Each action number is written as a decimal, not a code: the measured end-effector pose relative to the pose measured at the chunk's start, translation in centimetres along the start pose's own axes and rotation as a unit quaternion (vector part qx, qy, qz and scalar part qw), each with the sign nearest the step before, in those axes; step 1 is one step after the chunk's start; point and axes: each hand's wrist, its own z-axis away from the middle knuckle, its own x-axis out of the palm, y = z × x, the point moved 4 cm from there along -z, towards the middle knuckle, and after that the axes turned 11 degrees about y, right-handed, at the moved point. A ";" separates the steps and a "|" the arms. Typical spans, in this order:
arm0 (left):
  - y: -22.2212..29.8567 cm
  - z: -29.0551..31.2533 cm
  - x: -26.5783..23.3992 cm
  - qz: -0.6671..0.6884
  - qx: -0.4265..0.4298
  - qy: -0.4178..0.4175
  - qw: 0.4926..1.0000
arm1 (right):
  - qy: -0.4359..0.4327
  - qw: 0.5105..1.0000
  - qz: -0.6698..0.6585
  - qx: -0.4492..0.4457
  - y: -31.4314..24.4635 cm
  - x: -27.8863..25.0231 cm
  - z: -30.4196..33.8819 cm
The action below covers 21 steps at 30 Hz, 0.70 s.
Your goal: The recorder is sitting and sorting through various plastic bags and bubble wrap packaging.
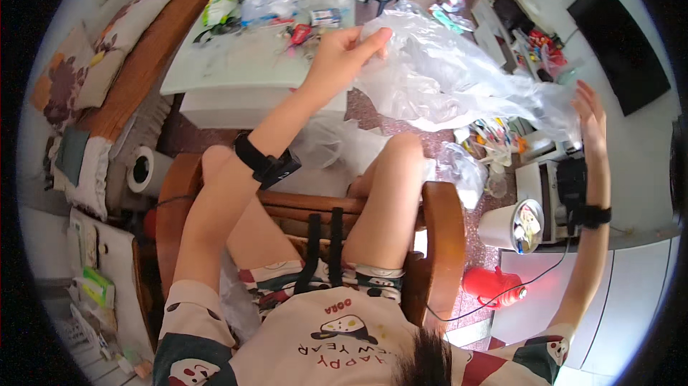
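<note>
A large clear plastic bag point(444, 70) stretches crumpled through the air between my two hands. Its left end is pinched in my left hand point(355, 49), thumb pressed over the film, above the near right part of the table. Out to the right, the bag's other end reaches my right hand point(591, 113), whose fingers bend around the film; part of that grip is hidden. More clear plastic point(333, 146) lies low around my knees, and another clear bag point(462, 171) rests on the floor right of my right knee.
Ahead stands a white table point(236, 74) with packets, plastic and small items. A wooden armchair point(444, 250) surrounds my legs. To the right are a white bin point(502, 230) with waste, a red thermos flask point(491, 287), a cable and a television point(620, 45). A sofa point(136, 56) lines the left.
</note>
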 end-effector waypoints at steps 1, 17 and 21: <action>0.5 -0.5 1.5 -0.019 0.032 0.003 0.999 | 0.114 0.982 0.055 -0.141 -2.1 -1.1 1.1; -0.3 -0.8 9.3 0.136 -0.095 -0.096 0.982 | -0.310 0.916 -0.210 0.147 -0.7 15.8 8.8; -1.8 -1.9 4.2 -0.032 0.146 -0.024 0.988 | -0.268 0.944 -0.140 0.133 -3.7 10.8 7.3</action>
